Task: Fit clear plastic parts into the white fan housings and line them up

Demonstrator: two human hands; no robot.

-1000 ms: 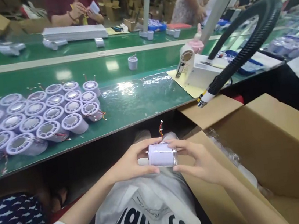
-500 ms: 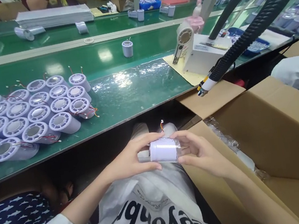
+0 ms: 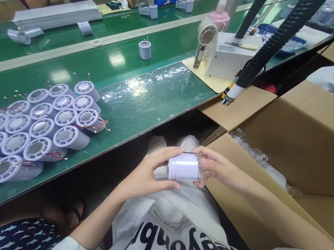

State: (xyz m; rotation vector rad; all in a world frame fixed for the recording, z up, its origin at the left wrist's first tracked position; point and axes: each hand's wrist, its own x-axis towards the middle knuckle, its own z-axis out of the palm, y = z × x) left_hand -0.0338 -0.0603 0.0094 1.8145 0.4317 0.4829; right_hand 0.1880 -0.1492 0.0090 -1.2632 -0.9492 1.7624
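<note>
Over my lap I hold a lavender motor-like cylinder [image 3: 181, 167] on its side, inside a clear plastic cover [image 3: 199, 166]. My left hand [image 3: 145, 177] is closed round its left end, thumb below and fingers along the top. At the other end, my right hand [image 3: 218, 166] grips the clear cover with fingers and thumb. Part of the cover is hidden behind the right fingers. On the green bench to the left stand several similar lavender cylinders [image 3: 40, 128] in rows, with thin red wires and small white connectors.
A cardboard box [image 3: 321, 140] with clear plastic pieces [image 3: 256, 156] stands open at my right. Above it hangs a black flexible hose [image 3: 271, 48]. A handheld fan [image 3: 207, 36] rests by a white device [image 3: 228, 56]. One cylinder [image 3: 145, 50] stands on the green belt. Other people are nearby.
My right hand has shifted its grip on the cover's end, its thumb moving up and its fingers curling beneath. The wire above the cylinder no longer shows. My left hand stays in place.
</note>
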